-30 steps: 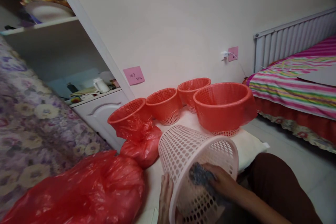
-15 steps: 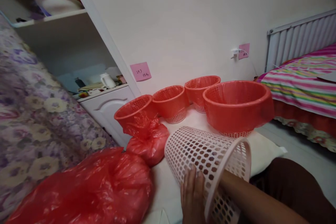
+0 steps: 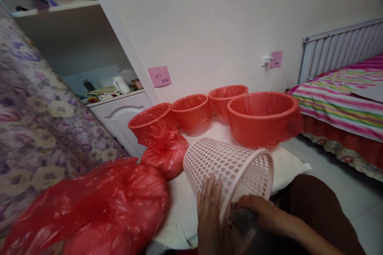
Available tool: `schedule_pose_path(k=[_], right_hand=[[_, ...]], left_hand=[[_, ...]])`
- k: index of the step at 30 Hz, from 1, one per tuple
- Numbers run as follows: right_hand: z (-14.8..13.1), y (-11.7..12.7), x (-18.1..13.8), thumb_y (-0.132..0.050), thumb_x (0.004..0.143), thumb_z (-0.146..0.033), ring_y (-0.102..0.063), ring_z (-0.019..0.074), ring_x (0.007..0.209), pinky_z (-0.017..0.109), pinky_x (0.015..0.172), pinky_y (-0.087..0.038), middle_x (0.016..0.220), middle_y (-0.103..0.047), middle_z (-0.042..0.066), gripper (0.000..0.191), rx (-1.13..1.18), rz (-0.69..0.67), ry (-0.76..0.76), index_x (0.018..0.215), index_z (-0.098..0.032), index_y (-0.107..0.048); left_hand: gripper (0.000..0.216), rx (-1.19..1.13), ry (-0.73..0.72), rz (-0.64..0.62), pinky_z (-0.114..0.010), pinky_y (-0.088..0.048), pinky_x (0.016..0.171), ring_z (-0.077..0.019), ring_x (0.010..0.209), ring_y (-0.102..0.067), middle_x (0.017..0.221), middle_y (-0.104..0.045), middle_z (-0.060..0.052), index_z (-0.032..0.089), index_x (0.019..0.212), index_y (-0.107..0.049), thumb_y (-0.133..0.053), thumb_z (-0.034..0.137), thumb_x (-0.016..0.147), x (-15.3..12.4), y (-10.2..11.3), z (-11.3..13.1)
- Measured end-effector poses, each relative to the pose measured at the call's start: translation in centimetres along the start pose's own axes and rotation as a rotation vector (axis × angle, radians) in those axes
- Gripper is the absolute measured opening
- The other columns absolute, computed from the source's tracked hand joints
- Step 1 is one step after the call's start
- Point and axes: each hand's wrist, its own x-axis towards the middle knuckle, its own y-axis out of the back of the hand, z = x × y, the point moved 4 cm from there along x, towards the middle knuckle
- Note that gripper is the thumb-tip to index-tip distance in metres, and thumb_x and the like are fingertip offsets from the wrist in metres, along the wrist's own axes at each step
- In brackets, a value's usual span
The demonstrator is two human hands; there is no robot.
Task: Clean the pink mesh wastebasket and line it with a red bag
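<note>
**On the white pad, two hands at a pale basket**

Near the bottom edge of the view, a pale pink basket (image 3: 230, 163) full of holes lies on its side on a white pad (image 3: 291, 165), with its open mouth turned to the right and towards the person. The left hand (image 3: 209, 211) lies against the basket's outer wall, its fingers straight, close together and pointing up, gripping nothing. The right hand (image 3: 259, 213) is at the lower rim of the mouth, and its fingers curl round a dark grey cloth (image 3: 241, 221) that presses on the basket there. Part of the cloth shows blurred through the holes. The person's knee (image 3: 314, 199), in brown, is just right of the basket.

Behind the basket, four more baskets stand upright in a row on the pad, each lined with red plastic: the first (image 3: 149, 116), the second (image 3: 191, 111), the third (image 3: 226, 97) and the largest (image 3: 263, 119), which is nearest the pale one. A small red bag (image 3: 164, 153) hangs down from the first and lies just left of the pale basket. A big red bag (image 3: 98, 203) lies lower left, on flowered cloth (image 3: 36, 119).

On the wall are a pink note (image 3: 159, 76) with writing and a second pink note (image 3: 276, 59). A white cupboard (image 3: 119, 113) stands on the left, and a bed with a striped cover (image 3: 344, 99) on the right.
</note>
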Motion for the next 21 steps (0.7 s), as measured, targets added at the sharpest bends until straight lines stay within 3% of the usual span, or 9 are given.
schedule_pose_path(k=[3, 6, 8, 12, 15, 18, 21], right_hand=[[-0.1, 0.5, -3.3, -0.044, 0.056, -0.004, -0.068, 0.0240, 0.094, 0.033, 0.082, -0.051, 0.097, -0.076, 0.000, 0.052, 0.210, -0.101, -0.008, 0.093, -0.027, -0.073], [-0.8, 1.9, -4.0, -0.043, 0.059, -0.003, -0.069, 0.0236, 0.093, 0.033, 0.081, -0.052, 0.096, -0.076, -0.002, 0.054, 0.330, -0.117, 0.001, 0.094, -0.030, -0.073], [-1.0, 3.5, -3.1, -0.042, 0.061, -0.003, -0.067, 0.0242, 0.098, 0.037, 0.088, -0.051, 0.101, -0.075, 0.001, 0.056, 0.248, 0.012, 0.030, 0.100, -0.028, -0.072], [-0.2, 6.3, -0.7, -0.042, 0.064, -0.002, -0.048, 0.0274, 0.126, 0.049, 0.110, -0.035, 0.131, -0.061, 0.010, 0.068, -0.241, 0.430, 0.084, 0.129, -0.018, -0.057], [1.7, 5.5, 0.6, -0.044, 0.069, -0.003, -0.043, 0.0307, 0.127, 0.048, 0.109, -0.035, 0.134, -0.055, 0.014, 0.066, -0.459, 0.429, -0.066, 0.134, -0.012, -0.051], [3.5, 3.3, 0.8, -0.047, 0.065, -0.003, -0.052, 0.0318, 0.114, 0.045, 0.099, -0.044, 0.125, -0.060, 0.015, 0.064, -0.462, 0.324, -0.168, 0.128, -0.012, -0.058], [4.1, 1.1, 0.3, -0.049, 0.064, -0.004, -0.056, 0.0320, 0.109, 0.046, 0.093, -0.047, 0.123, -0.060, 0.015, 0.064, -0.432, 0.284, -0.212, 0.126, -0.015, -0.058]], left_hand=[[0.070, 0.027, -0.035, -0.025, -0.061, -0.031, 0.112, -0.0286, 0.145, -0.025, 0.155, -0.033, -0.015, 0.024, 0.151, -0.021, -0.037, 0.004, 0.085, 0.3, 0.5, 0.1], [0.080, 0.033, -0.039, 0.011, -0.058, -0.032, 0.113, -0.0248, 0.144, -0.030, 0.153, -0.038, -0.011, 0.028, 0.149, -0.024, -0.035, -0.005, 0.077, 1.2, 1.7, 0.5], [0.085, 0.055, -0.060, -0.010, -0.060, -0.032, 0.113, -0.0238, 0.142, -0.033, 0.150, -0.042, -0.009, 0.029, 0.147, -0.027, -0.034, -0.008, 0.071, 2.1, 2.1, 1.1], [0.081, 0.126, -0.086, -0.009, -0.059, -0.037, 0.110, -0.0251, 0.138, -0.040, 0.142, -0.051, -0.014, 0.020, 0.143, -0.036, -0.034, -0.009, 0.068, 4.0, 2.0, 2.4], [0.076, 0.104, -0.072, -0.018, -0.054, -0.039, 0.111, -0.0251, 0.137, -0.041, 0.140, -0.052, -0.017, 0.015, 0.140, -0.039, -0.037, -0.007, 0.068, 4.7, 1.3, 2.8], [0.082, 0.027, -0.038, -0.084, -0.055, -0.035, 0.113, -0.0248, 0.141, -0.035, 0.149, -0.043, -0.013, 0.021, 0.143, -0.034, -0.040, -0.006, 0.066, 4.1, 0.6, 2.4], [0.073, 0.000, -0.026, -0.036, -0.053, -0.035, 0.113, -0.0240, 0.142, -0.033, 0.151, -0.039, -0.011, 0.024, 0.144, -0.031, -0.043, -0.001, 0.077, 2.1, 0.4, 1.5]])
